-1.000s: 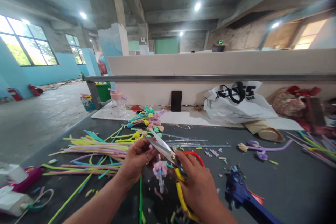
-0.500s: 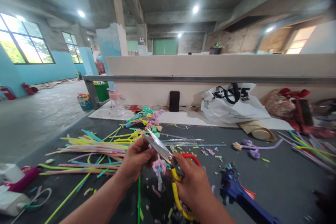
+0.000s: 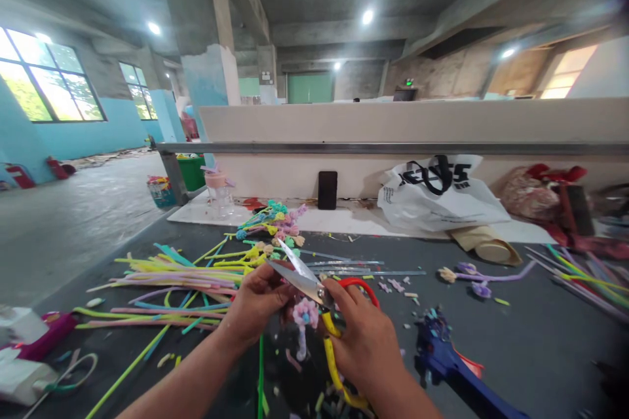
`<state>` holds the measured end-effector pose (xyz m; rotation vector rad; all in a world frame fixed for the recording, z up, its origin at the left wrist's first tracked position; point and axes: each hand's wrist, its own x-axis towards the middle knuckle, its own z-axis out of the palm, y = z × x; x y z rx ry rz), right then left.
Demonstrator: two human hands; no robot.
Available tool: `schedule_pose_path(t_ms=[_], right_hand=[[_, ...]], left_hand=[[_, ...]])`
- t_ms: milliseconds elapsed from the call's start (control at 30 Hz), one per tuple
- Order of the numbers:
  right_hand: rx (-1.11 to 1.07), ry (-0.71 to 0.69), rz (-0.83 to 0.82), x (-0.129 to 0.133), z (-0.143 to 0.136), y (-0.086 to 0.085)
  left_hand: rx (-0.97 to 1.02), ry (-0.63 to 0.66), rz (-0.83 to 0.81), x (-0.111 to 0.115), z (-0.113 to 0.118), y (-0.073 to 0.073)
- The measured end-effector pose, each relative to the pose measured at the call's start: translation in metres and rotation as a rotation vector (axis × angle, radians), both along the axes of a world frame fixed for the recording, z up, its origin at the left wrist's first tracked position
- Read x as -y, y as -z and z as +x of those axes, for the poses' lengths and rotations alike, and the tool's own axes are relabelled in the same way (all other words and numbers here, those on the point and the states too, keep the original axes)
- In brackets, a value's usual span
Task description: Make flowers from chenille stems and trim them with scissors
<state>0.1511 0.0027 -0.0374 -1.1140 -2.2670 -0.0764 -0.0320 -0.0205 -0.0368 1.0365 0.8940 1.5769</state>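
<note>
My right hand (image 3: 361,334) grips scissors (image 3: 307,285) with red and yellow handles. Their blades are parted and point up and left, across the fingertips of my left hand (image 3: 260,304). Those left fingers are pinched together on a small pink and lilac fuzzy pipe-cleaner flower (image 3: 305,314) with a blue centre, which hangs just below the blades; the exact grip is hidden behind the fingers. A green pipe cleaner (image 3: 261,373) runs down below my left hand.
Pipe cleaners (image 3: 171,275) lie bundled at left, with finished fuzzy flowers (image 3: 275,222) behind. Cut scraps litter the dark table. At right are a blue glue gun (image 3: 457,366) and a purple flower piece (image 3: 484,278). A phone (image 3: 327,190) and a white bag (image 3: 437,193) stand at the back.
The flower has shifted slightly right and up, its pink face turned more toward me. The scissor blades stay parted, a little wider than before.
</note>
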Motion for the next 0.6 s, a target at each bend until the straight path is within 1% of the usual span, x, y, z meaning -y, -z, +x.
schedule_pose_path(t_ms=[167,300,367,433,500,600], right_hand=[[-0.068,-0.045,0.01,-0.002,0.002,0.005],[-0.113,-0.084,-0.064,-0.002,0.002,0.007],[-0.147,-0.127,-0.141,-0.004,0.002,0.007],[-0.235,-0.182,-0.24,-0.006,0.002,0.007],[-0.387,-0.232,-0.387,-0.01,0.001,0.009],[-0.693,-0.285,-0.645,-0.014,-0.002,0.012]], left_hand=[[-0.048,0.008,0.019,0.0,0.002,-0.002],[-0.018,0.004,0.0,0.001,0.003,-0.004],[0.019,0.015,-0.017,0.002,0.004,-0.005],[0.058,0.03,-0.034,0.002,0.004,-0.009],[0.096,0.033,-0.044,0.003,0.003,-0.014],[0.135,0.044,-0.037,0.004,0.002,-0.021]])
